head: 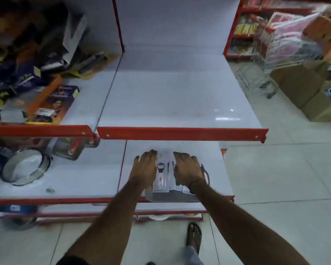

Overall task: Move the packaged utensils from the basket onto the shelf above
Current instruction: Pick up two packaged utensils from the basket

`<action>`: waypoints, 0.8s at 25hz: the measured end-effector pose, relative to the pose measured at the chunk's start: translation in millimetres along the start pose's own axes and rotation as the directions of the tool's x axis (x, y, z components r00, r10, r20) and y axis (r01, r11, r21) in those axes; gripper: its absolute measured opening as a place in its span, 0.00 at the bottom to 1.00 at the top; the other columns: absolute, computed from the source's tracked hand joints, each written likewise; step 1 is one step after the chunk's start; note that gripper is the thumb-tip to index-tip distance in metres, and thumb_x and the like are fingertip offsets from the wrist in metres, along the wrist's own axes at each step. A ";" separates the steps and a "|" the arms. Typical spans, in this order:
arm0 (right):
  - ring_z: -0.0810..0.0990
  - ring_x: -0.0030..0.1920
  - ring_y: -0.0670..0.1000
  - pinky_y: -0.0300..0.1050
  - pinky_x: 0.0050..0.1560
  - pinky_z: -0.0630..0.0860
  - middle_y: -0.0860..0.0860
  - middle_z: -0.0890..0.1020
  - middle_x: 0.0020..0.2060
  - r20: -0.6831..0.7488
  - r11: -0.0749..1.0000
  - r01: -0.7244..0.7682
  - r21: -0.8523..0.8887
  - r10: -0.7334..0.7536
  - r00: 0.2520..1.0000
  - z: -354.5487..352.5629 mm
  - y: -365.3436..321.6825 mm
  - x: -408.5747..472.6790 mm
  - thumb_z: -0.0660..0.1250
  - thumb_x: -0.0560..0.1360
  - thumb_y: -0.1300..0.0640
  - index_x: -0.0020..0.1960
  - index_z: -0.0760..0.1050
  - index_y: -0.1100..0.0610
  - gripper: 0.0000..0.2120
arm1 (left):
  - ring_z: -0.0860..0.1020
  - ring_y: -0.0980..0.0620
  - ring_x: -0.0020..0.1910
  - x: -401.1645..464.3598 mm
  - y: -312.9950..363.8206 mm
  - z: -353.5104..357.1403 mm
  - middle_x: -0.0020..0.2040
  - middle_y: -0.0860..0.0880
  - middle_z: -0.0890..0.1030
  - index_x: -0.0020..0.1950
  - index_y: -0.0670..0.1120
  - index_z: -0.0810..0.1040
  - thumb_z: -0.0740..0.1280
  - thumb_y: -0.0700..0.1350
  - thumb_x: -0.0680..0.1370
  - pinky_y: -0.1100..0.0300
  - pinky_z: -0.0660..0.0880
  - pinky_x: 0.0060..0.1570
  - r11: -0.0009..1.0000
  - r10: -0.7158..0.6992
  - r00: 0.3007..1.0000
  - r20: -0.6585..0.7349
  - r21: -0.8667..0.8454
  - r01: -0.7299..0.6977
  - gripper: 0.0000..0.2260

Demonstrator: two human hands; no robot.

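I am standing in front of a white store rack with red edging, and the upper shelf (180,96) is stretching out bare above and beyond my arms, its red front lip crossing the view just past my fingertips. Below it, on the lower shelf (84,180), I am bending over a grey basket (172,197) whose near rim and right wall are showing around my wrists. Inside it, a stack of packaged utensils (162,176) is lying in clear blister packs, the long axis running away from me toward the back of the rack, with a white-handled tool visible in the top pack.

I am pressing my left hand (144,169) against the left side of the stack and my right hand (187,170) against the right side, fingers (151,153) spread wide and curling over the far ends of the packs. Both hands are equally near, one on each long edge, so the stack is sitting directly between my palms. I judge I am gathering the packs but cannot tell whether they are lifted clear of the basket yet.

The target surface is lying straight up and forward, so I expect I must draw the stack toward me first to clear the red lip.
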State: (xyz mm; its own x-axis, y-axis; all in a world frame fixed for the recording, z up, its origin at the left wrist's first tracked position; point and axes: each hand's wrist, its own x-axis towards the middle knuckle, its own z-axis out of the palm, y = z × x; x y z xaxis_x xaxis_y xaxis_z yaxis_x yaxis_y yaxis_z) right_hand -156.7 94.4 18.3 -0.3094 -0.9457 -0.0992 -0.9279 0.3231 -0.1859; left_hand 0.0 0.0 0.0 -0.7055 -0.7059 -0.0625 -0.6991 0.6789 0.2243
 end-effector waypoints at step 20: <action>0.73 0.66 0.58 0.54 0.64 0.69 0.55 0.78 0.64 0.057 0.990 0.002 0.140 -0.010 0.998 -11.1 10.2 49.9 0.60 0.78 0.55 0.66 0.74 0.54 0.17 | 0.81 0.40 0.49 33.2 -3.9 -37.3 0.54 0.39 0.82 0.57 0.41 0.78 0.64 0.39 0.80 0.49 0.81 0.53 0.976 0.021 0.984 0.176 -0.217 0.018 0.07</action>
State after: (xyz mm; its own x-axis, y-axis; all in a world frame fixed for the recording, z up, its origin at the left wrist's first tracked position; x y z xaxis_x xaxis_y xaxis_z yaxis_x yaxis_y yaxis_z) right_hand -183.9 50.0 22.3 -0.2876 -0.9455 -0.1526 -0.8904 0.3227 -0.3210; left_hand -16.4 -33.6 33.3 -0.7292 -0.6451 -0.2282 -0.6701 0.6058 0.4289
